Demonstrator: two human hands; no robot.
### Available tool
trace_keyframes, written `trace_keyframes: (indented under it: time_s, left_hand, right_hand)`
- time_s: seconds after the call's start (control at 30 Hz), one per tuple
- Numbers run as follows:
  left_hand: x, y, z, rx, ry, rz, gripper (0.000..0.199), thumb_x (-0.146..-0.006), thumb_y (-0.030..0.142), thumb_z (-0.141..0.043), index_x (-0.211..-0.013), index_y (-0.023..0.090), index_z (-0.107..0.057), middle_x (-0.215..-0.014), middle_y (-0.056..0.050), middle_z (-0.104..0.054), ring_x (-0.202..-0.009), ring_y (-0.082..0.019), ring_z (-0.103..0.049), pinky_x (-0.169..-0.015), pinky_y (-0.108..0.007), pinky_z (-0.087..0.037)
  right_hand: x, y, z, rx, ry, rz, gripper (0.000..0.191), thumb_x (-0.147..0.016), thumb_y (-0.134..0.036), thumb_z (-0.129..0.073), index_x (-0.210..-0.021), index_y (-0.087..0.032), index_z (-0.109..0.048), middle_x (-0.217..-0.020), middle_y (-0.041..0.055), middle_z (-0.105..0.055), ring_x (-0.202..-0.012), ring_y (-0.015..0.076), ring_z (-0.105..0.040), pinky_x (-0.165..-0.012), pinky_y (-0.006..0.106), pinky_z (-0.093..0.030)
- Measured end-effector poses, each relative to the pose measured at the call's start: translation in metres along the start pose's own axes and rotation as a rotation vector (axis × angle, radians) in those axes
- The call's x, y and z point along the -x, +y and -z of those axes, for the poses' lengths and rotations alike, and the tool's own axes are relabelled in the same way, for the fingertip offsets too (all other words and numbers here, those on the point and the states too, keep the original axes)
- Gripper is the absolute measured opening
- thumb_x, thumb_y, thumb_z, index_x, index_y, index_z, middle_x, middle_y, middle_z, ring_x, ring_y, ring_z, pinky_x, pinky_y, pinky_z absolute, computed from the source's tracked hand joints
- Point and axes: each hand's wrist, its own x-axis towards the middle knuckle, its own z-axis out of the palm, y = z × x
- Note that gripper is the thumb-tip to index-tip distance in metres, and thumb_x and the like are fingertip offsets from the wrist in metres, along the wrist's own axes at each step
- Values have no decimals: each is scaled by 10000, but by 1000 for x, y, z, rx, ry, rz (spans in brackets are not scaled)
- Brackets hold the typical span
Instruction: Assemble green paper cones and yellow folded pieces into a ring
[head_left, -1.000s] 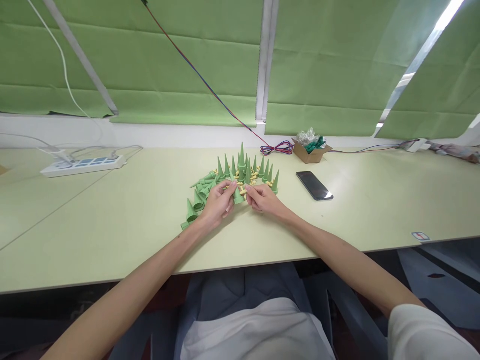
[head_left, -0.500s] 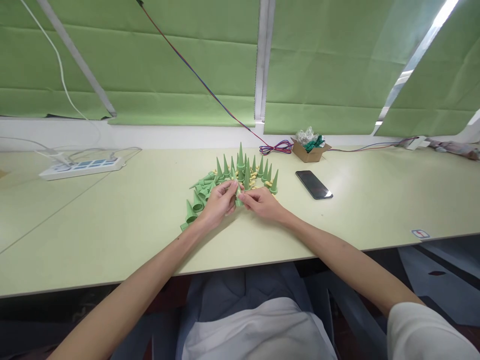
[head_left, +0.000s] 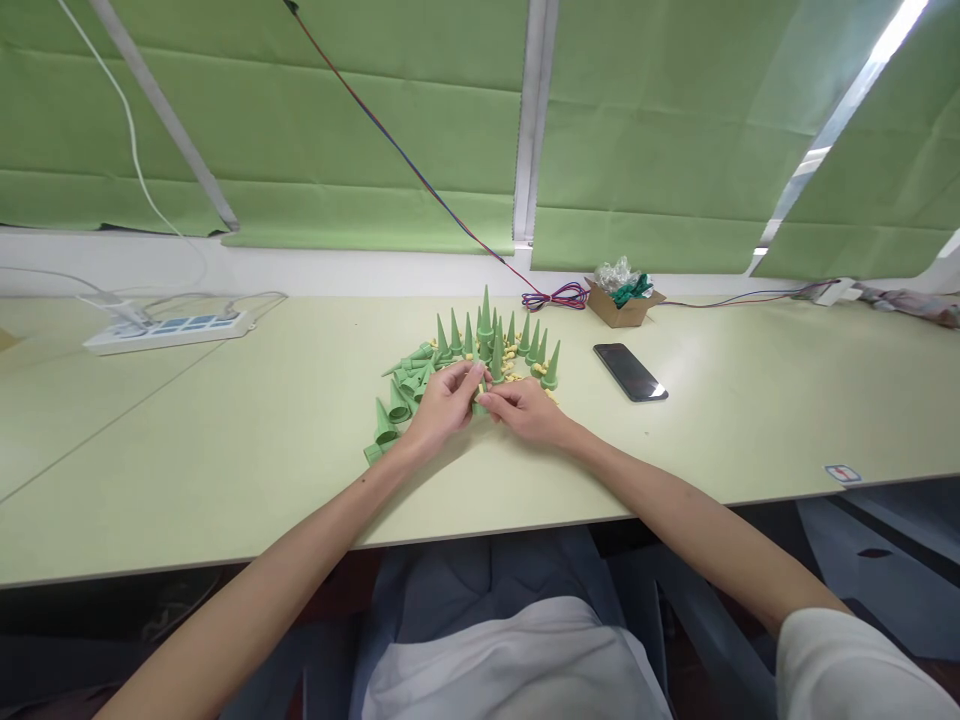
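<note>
My left hand [head_left: 445, 404] is closed on a green pointed cone [head_left: 479, 408], which is partly covered by the fingers. My right hand [head_left: 531, 410] meets it from the right, thumb and forefinger pinched at the cone's side on what looks like a small pale yellow piece. Just beyond both hands, several green cones [head_left: 498, 362] stand upright with their tips up. Small yellow pieces [head_left: 512, 366] lie scattered among them. To the left of my left hand, more green cones [head_left: 385, 424] lie in a loose heap, some showing hollow open ends.
A black phone [head_left: 630, 372] lies to the right on the pale table [head_left: 247, 470]. Behind it stands a small cardboard box [head_left: 621, 308] with clear plastic and green material. Coiled red and blue wire [head_left: 555, 296] rests by the wall. A white power strip [head_left: 169, 332] sits at the back left.
Both hands stay together at the cone with only slight finger movement. The whole view has shifted a little; the other cones keep their places.
</note>
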Motion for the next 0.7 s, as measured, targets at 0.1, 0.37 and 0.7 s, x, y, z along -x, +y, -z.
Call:
trace_keyframes:
  time_s: [0.1,0.37,0.7]
  left_hand:
    - [0,-1,-2,-53,20,-51,394,-918,554,-569,-798,180,-590,-493,57,-446,-381,-70,-312,-380,-228,-213]
    - [-2,-9,-3,-122,58,-114,383,-943,517,-539,-783,173,-591,-519,44,-480,-429,-83,-352,-423,-243,-242]
    - [-1,-7,-4,-156,92,-126,373,-952,493,-528,-762,175,-574,-507,52,-412,-438,-88,-298,-441,-255,-236]
  right_hand:
    - [0,0,-1,1,-9,0,493,-975,-452,-486,-579,-163,-537,-495,-45,-438,-489,77,-385,-547,245,-308]
    - [0,1,-2,-10,-25,-5,483,-974,-442,-475,-579,-168,-518,-498,-41,-443,-490,81,-393,-555,247,-319]
    - [0,1,-2,-18,-34,-1,491,-980,-446,-463,-582,-164,-526,-504,-42,-429,-491,80,-387,-559,244,-321]
